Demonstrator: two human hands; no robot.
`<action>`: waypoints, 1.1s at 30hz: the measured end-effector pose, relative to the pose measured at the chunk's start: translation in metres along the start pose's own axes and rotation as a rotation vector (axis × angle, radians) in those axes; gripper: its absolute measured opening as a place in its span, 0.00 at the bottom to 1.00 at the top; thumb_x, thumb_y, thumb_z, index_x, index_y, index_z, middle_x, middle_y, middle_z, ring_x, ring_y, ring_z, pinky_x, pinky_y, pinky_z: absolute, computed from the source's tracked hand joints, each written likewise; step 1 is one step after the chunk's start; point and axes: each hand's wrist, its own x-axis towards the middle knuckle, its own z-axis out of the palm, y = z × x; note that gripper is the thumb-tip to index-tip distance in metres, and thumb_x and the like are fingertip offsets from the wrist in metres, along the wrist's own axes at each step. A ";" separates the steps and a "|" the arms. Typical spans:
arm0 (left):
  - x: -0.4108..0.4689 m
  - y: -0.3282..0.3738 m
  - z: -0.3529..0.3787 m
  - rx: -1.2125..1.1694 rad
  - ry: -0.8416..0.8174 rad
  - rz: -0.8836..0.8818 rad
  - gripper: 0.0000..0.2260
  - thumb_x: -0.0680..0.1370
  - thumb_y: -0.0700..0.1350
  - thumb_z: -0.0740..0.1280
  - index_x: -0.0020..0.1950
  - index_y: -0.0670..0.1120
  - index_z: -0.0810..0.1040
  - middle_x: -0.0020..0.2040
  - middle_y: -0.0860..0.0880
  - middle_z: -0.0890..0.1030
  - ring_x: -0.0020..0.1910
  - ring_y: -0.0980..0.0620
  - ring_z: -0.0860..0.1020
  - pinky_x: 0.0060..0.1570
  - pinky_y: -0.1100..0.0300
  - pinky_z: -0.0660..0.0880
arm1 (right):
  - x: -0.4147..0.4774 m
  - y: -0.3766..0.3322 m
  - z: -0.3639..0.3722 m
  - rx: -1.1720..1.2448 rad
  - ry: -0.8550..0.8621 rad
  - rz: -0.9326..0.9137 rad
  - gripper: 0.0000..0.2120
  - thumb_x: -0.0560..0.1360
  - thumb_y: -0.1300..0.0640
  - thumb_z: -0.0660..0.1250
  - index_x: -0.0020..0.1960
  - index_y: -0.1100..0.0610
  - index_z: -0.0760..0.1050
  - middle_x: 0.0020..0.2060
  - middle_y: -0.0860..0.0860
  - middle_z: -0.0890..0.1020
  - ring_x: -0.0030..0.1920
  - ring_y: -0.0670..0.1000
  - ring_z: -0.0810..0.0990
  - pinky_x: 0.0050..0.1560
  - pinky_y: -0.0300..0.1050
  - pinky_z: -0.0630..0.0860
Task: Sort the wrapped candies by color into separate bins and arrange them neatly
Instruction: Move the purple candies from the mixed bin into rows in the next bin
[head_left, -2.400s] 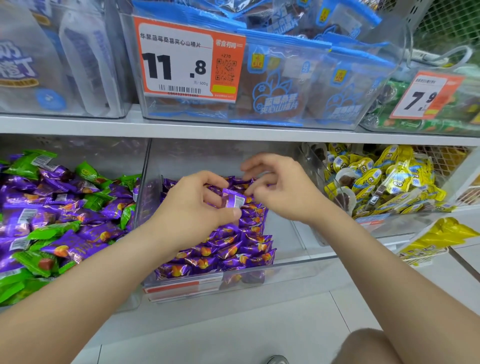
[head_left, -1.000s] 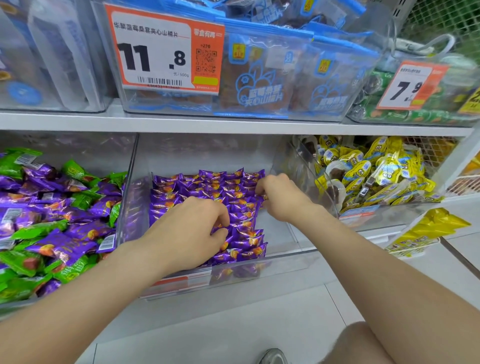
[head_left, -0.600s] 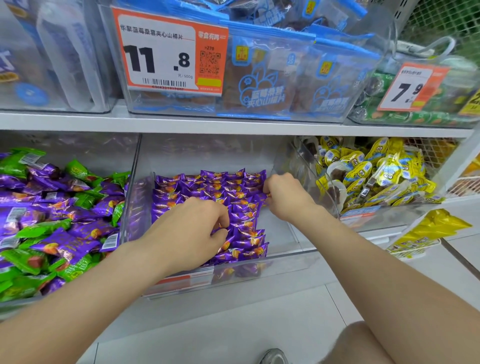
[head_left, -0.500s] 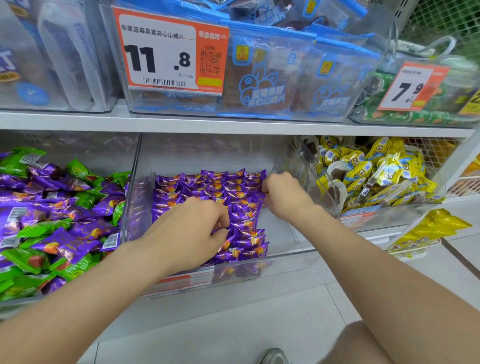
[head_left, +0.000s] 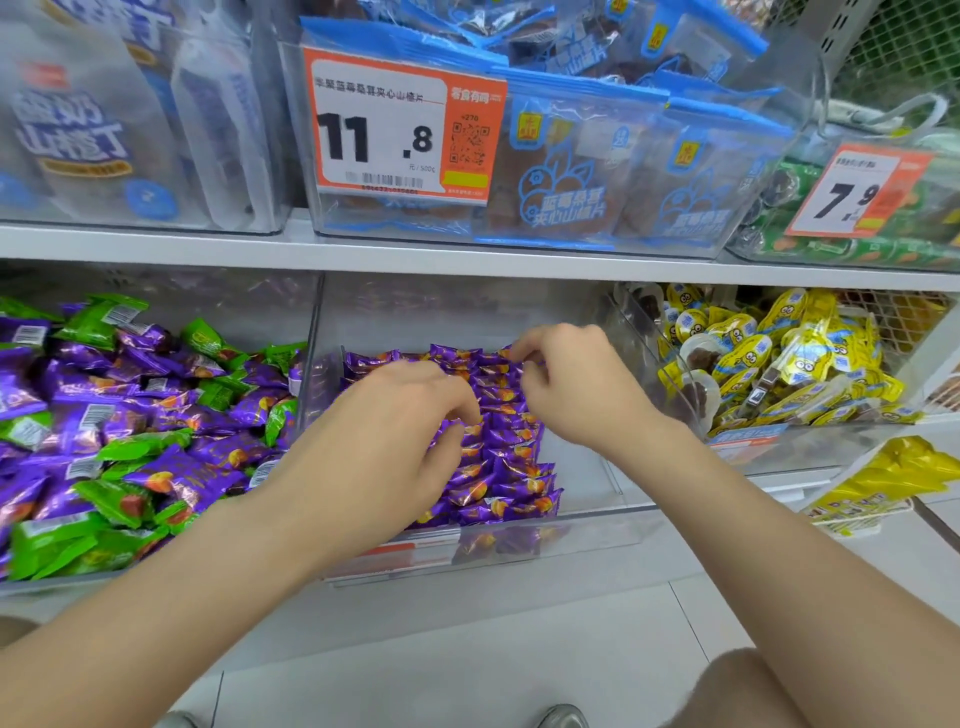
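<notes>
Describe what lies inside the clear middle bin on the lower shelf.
The middle bin holds purple candies laid in neat rows, with bare floor at its right. The left hand and right hand reach in over them; the candies beneath the hands are hidden.

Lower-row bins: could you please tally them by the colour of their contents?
Purple-and-green bin: 1
Purple bin: 1
Yellow bin: 1
Total: 3

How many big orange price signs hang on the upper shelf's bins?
2. The 11.8 sign fronts the middle bin of blue packets; the 7.9 sign fronts the right bin. More may lie outside the view.
</notes>
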 end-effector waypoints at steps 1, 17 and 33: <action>-0.006 0.001 -0.011 -0.001 0.069 -0.014 0.05 0.79 0.46 0.67 0.52 0.56 0.80 0.45 0.58 0.78 0.47 0.54 0.77 0.50 0.55 0.74 | -0.006 -0.019 -0.005 0.078 0.000 -0.050 0.15 0.75 0.61 0.62 0.53 0.52 0.85 0.42 0.47 0.86 0.45 0.52 0.84 0.52 0.48 0.81; -0.080 -0.125 -0.097 0.203 -0.622 -0.513 0.26 0.75 0.52 0.77 0.71 0.56 0.74 0.64 0.52 0.73 0.63 0.50 0.75 0.62 0.53 0.74 | -0.020 -0.205 0.025 -0.273 -0.252 -0.740 0.09 0.75 0.64 0.67 0.53 0.54 0.76 0.43 0.52 0.76 0.48 0.58 0.78 0.40 0.50 0.71; -0.086 -0.129 -0.115 0.141 -0.316 -0.673 0.16 0.68 0.51 0.81 0.47 0.51 0.76 0.43 0.53 0.78 0.40 0.57 0.76 0.33 0.59 0.69 | -0.001 -0.236 0.042 -0.296 -0.333 -0.449 0.11 0.75 0.64 0.70 0.56 0.56 0.74 0.53 0.56 0.79 0.54 0.62 0.81 0.42 0.52 0.71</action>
